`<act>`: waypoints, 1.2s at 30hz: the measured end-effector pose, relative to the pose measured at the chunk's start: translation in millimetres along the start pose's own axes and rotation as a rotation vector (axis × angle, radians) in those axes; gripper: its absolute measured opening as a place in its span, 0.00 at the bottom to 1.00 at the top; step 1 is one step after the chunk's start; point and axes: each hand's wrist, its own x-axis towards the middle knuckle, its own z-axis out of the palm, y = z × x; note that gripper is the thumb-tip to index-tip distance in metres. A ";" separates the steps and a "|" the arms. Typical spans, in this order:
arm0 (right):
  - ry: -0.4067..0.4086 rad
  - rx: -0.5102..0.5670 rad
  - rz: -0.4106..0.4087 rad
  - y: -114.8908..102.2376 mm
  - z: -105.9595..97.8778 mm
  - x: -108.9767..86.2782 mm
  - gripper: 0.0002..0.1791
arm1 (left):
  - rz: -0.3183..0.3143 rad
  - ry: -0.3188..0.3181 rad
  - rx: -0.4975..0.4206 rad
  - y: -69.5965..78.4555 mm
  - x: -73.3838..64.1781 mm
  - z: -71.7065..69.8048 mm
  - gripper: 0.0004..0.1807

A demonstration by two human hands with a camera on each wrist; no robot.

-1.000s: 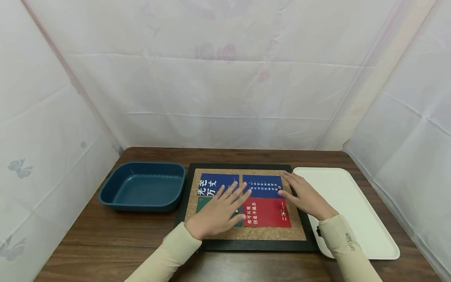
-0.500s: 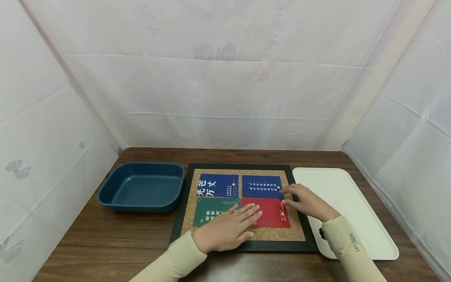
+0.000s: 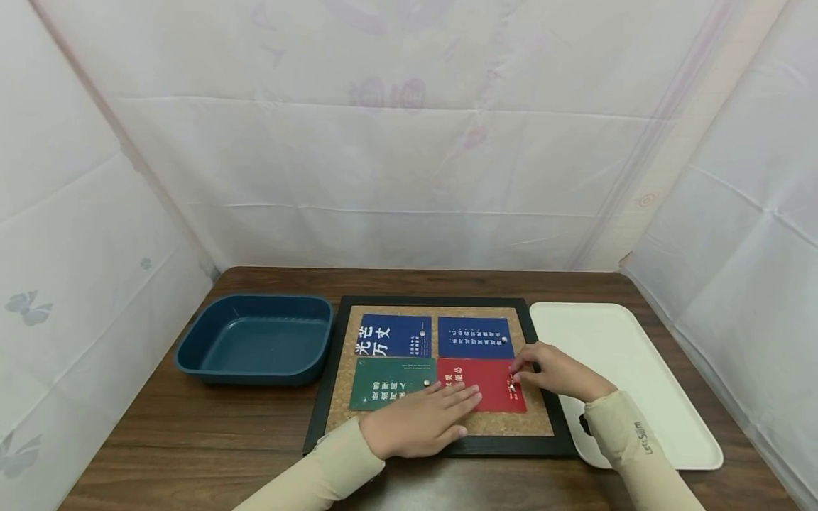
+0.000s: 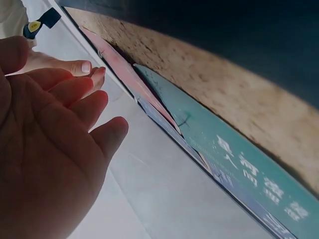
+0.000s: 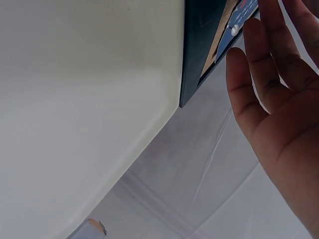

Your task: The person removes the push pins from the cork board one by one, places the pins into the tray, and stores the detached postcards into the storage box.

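Observation:
A black-framed cork board (image 3: 473,426) lies on the table, with two blue cards (image 3: 399,328), a green card (image 3: 383,383) and a red card (image 3: 492,397) on it. Small shiny push pins (image 3: 504,341) stand in the cards. My left hand (image 3: 418,419) rests with straight fingers across the lower edges of the green and red cards. At the red card's right side, my right hand (image 3: 559,372) pinches a push pin (image 3: 512,387) between thumb and forefinger. The left wrist view shows the left palm (image 4: 45,154); in the right wrist view the right fingertips are partly cut off.
A deep blue tub (image 3: 255,369) stands left of the board. To the right lies a flat white tray (image 3: 652,397), its left edge against the board's frame. The brown wooden table (image 3: 192,440) is walled in by white printed sheets (image 3: 409,163).
My left hand has come down and right, from over the green card to its lower edge and the red card. My right hand has moved down from the upper blue card to the red card's pin.

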 end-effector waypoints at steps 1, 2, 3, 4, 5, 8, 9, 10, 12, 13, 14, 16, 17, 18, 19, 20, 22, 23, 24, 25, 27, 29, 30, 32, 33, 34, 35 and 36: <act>-0.009 0.003 0.001 0.0 0.4 0.4 0.04 | 0.001 -0.003 0.002 0.1 1.1 0.0 0.30; -0.017 0.004 -0.008 -0.2 0.4 0.8 0.03 | 0.001 -0.008 0.004 0.2 2.2 0.1 0.30; -0.025 0.007 -0.003 -0.4 0.6 1.0 0.03 | 0.001 -0.012 0.005 0.3 3.3 -0.3 0.30; -0.031 0.009 -0.004 -0.6 0.7 1.2 0.03 | 0.000 -0.015 0.010 0.3 4.4 -0.5 0.30; -0.036 0.011 -0.002 -0.8 0.8 1.3 0.03 | -0.002 -0.017 0.015 0.3 5.7 -0.8 0.30; -0.054 0.023 0.005 -1.0 0.9 1.6 0.02 | -0.003 -0.021 0.034 0.0 9.4 -2.0 0.30; -0.060 0.027 0.018 -0.7 1.3 1.7 0.02 | -0.004 -0.023 0.038 -0.2 10.7 -2.3 0.30; -0.064 0.024 0.010 -0.8 1.3 1.8 0.02 | -0.005 -0.025 0.043 -0.6 12.2 -2.1 0.30; -0.072 0.025 0.012 -0.4 2.0 2.1 0.02 | -0.005 -0.029 0.042 -1.1 15.1 -2.0 0.30; -0.076 0.024 0.010 -0.3 2.3 2.2 0.02 | -0.007 -0.033 0.036 -1.4 16.7 -1.9 0.30; -0.078 0.022 0.009 -0.4 2.5 2.2 0.02 | -0.008 -0.035 0.032 -1.5 18.0 -1.8 0.30; -0.083 0.019 0.005 -0.1 2.8 2.2 0.02 | -0.004 -0.039 0.029 -1.6 20.4 -1.7 0.30; -0.087 0.022 0.014 -0.1 3.0 2.2 0.02 | -0.003 -0.040 0.028 -1.5 21.5 -1.9 0.30; -0.089 0.020 0.016 -0.4 2.9 2.2 0.02 | 0.000 -0.042 0.027 -1.5 22.7 -1.9 0.30; -0.089 0.018 0.017 -0.6 2.9 2.3 0.02 | 0.003 -0.045 0.031 -1.3 23.7 -2.3 0.30; -0.091 0.017 0.013 -0.8 2.9 2.4 0.02 | 0.005 -0.047 0.035 -1.2 24.5 -2.5 0.29; -0.092 0.015 0.008 -0.9 2.9 2.6 0.02 | 0.005 -0.055 0.034 -1.1 26.4 -2.8 0.29; -0.092 0.016 0.008 -1.2 3.1 2.7 0.02 | 0.002 -0.060 0.030 -1.2 27.2 -2.9 0.29; -0.092 0.016 0.005 -1.2 3.3 2.9 0.02 | -0.003 -0.065 0.025 -1.3 28.1 -3.2 0.30; -0.092 0.016 0.000 -1.0 3.5 3.1 0.02 | -0.007 -0.070 0.022 -1.4 28.6 -3.5 0.30; -0.093 0.017 -0.003 -0.6 4.0 3.5 0.03 | -0.014 -0.076 0.016 -1.8 29.7 -3.5 0.30; -0.096 0.017 -0.003 -0.2 4.4 3.8 0.03 | -0.015 -0.080 0.016 -2.4 30.9 -3.2 0.29; -0.096 0.016 -0.004 0.2 4.6 4.1 0.03 | -0.014 -0.082 0.018 -2.9 31.4 -3.0 0.29; -0.099 0.019 -0.003 1.1 5.0 4.3 0.03 | -0.006 -0.087 0.031 -3.5 32.5 -2.0 0.29; -0.101 0.020 0.000 1.5 5.1 4.4 0.04 | -0.003 -0.091 0.036 -3.9 33.1 -1.6 0.28; -0.104 0.022 0.002 2.0 5.3 4.5 0.04 | -0.001 -0.094 0.040 -4.3 33.8 -1.0 0.28; -0.106 0.027 0.007 2.4 5.4 4.6 0.04 | 0.001 -0.098 0.043 -4.7 34.3 -0.6 0.28; -0.108 0.030 0.013 2.8 5.4 4.8 0.04 | 0.001 -0.102 0.046 -5.0 34.8 -0.3 0.28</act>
